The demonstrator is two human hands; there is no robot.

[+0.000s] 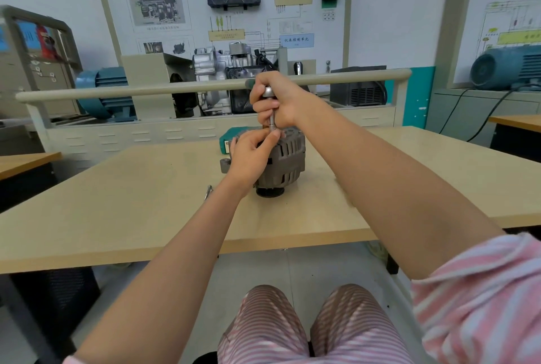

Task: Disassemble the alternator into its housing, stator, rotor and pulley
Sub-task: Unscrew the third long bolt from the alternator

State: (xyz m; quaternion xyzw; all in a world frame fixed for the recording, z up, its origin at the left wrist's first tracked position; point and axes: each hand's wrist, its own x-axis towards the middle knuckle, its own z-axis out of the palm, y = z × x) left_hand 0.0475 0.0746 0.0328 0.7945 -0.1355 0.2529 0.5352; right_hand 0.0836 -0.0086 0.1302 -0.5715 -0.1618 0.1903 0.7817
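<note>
At the centre of my view the alternator [282, 159] is dull grey with dark slots down its housing, and its pulley [270, 191] at the bottom is black. The socket driver [271, 109] above it is bright silver. Behind sits a teal tool case [231, 140]. The table [131, 202] is pale tan. At the lower right my sleeve [483, 299] is pink with white stripes, and the trousers [292, 331] at the bottom edge carry the same stripes. Blue-green motors [105, 94] stand at left and upper right.
</note>
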